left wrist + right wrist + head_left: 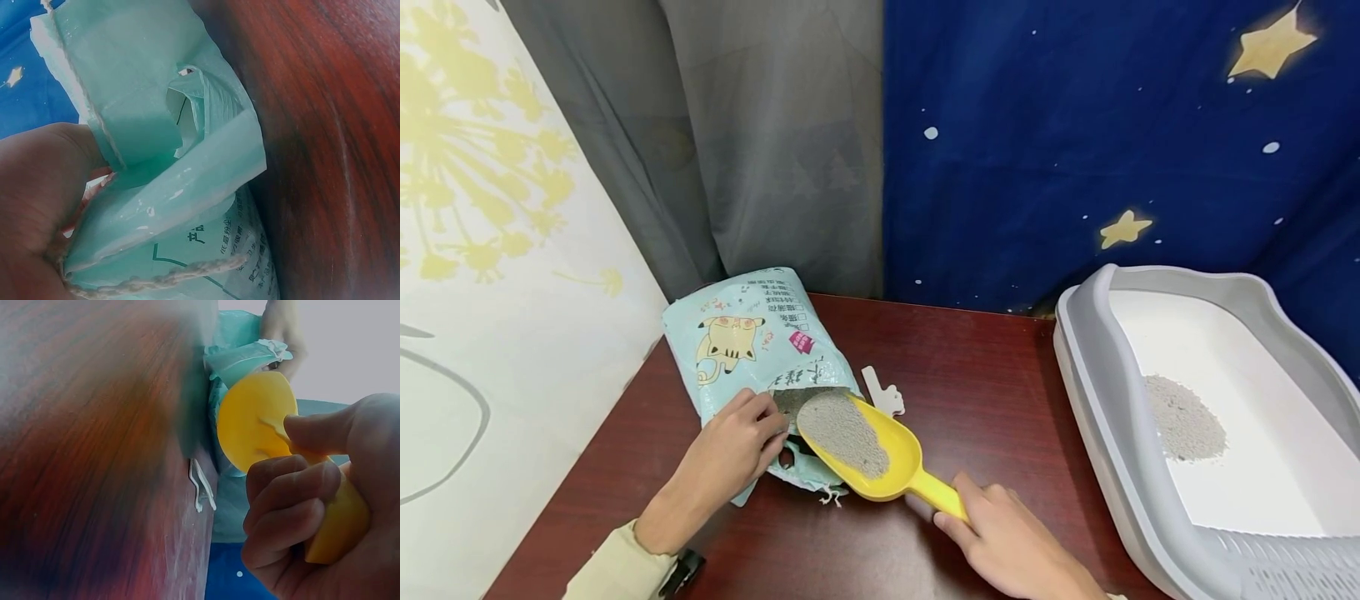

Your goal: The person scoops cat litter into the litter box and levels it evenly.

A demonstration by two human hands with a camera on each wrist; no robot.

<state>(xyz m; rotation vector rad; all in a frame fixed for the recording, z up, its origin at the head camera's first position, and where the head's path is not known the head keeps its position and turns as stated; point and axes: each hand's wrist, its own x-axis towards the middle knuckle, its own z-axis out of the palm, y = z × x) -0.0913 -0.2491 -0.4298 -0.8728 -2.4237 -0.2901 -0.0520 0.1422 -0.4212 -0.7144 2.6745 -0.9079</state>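
Note:
A light-blue bag of cat litter [760, 333] lies on the table with its mouth toward me. My left hand [733, 442] grips the edge of that mouth; in the left wrist view the folded green-blue plastic [144, 212] and a twisted string run beside the fingers. My right hand [1011, 537] holds a yellow scoop [901, 450] by its handle, thumb along the top in the right wrist view. Grey litter [846, 433] fills much of the scoop, whose front end sits at the bag's opening.
At the right stands a grey and white litter box [1090, 417] with a small heap of litter [1183, 417] on its floor. A white clip [883, 393] lies on the dark red table [985, 375] beside the bag. Grey and blue star-printed curtains [1000, 167] hang behind.

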